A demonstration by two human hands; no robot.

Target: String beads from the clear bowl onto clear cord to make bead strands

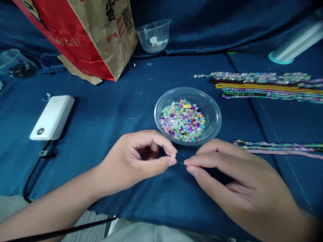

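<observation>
Between the thumb and index finger of my left hand (143, 158) is a small pale, clear bead (173, 155). My right hand (234, 181), just to the right, pinches a thin clear thread (181, 163) that runs toward the bead. A short gap separates the two sets of fingertips. Right behind my hands stands a round clear bowl (214, 126) holding many small beads (181, 122) in green, pink, purple, red and white, with a gold piece (187, 106) among them.
Bead strands (264, 85) lie at the right, with more strands (282, 148) nearer. A white power bank (52, 117) with a black cable is at left. Behind stand a paper bag (101, 37), a clear cup (153, 35) and a clear container (12, 62); a roll (297, 43) is at right.
</observation>
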